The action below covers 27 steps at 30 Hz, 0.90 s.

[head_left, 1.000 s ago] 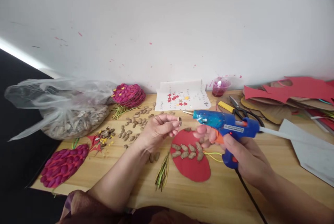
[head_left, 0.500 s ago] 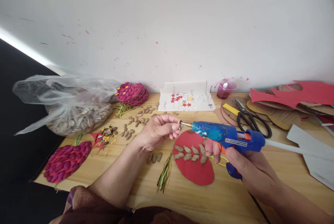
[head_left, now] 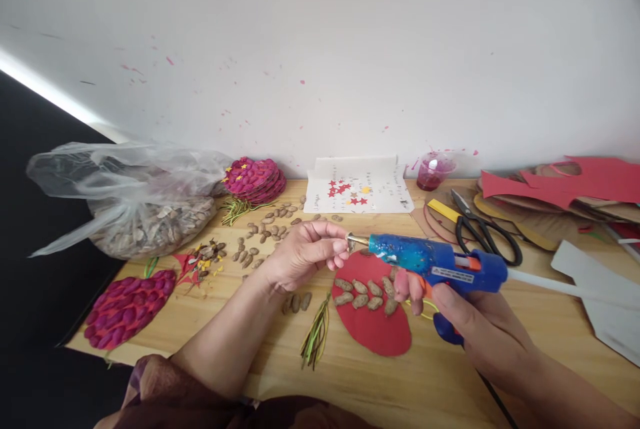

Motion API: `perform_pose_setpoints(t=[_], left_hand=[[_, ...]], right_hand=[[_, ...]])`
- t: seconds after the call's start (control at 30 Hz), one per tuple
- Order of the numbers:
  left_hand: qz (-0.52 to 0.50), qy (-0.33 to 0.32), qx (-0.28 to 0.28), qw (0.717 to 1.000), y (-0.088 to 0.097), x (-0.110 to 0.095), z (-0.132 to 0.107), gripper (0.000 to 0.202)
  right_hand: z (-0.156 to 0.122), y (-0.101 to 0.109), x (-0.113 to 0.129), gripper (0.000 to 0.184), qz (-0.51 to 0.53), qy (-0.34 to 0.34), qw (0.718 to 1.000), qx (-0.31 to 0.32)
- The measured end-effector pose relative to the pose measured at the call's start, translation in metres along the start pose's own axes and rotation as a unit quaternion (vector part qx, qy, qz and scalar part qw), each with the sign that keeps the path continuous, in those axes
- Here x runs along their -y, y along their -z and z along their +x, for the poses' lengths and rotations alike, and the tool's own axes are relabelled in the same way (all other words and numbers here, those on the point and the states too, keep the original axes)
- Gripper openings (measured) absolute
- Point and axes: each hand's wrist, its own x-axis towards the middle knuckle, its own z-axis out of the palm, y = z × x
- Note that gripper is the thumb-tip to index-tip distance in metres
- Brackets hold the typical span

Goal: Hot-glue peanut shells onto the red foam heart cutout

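Note:
My right hand (head_left: 480, 322) is wrapped round a blue hot glue gun (head_left: 425, 262), fingers at its orange trigger. A white glue stick (head_left: 543, 281) sticks out of its back. The metal nozzle points left and meets a small brown seed (head_left: 351, 242), pinched in the fingertips of my left hand (head_left: 310, 249) and partly hidden by them. Below the gun lies a red oval card (head_left: 383, 335) with rows of brown speckled seeds (head_left: 375, 287) on it. A tassel of green, yellow and dark strands (head_left: 315, 335) rests beside the card, near several loose seeds (head_left: 296, 303).
At the left are a clear bag of shells (head_left: 150, 225) and a magenta-studded oval (head_left: 130, 309). A stack of similar pieces (head_left: 254, 182), a paper with stars (head_left: 320, 179) and a cup (head_left: 434, 172) stand along the wall. Scissors (head_left: 483, 229) and cut card (head_left: 595, 179) lie right.
The seed and my left fingertips have shifted very slightly right along the nozzle. The glue gun stays almost still in my right hand.

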Motion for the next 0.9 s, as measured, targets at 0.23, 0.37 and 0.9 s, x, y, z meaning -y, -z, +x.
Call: perform_pose_setpoints(t=[0.23, 0.37, 0.9], left_hand=[[-0.012, 0.005, 0.003, 1.0, 0.0005, 0.0004, -0.0001, 0.034], [-0.012, 0.007, 0.001, 1.0, 0.0005, 0.0001, -0.0007, 0.034], [-0.005, 0.009, 0.004, 1.0, -0.0041, -0.0023, -0.0008, 0.036]], right_hand=[[0.0013, 0.0001, -0.0025, 0.034, 0.013, -0.001, 1.0, 0.003], [0.0004, -0.0004, -0.0014, 0.036, 0.017, -0.001, 1.0, -0.001], [0.0025, 0.0003, -0.0006, 0.041, -0.007, 0.005, 1.0, -0.002]])
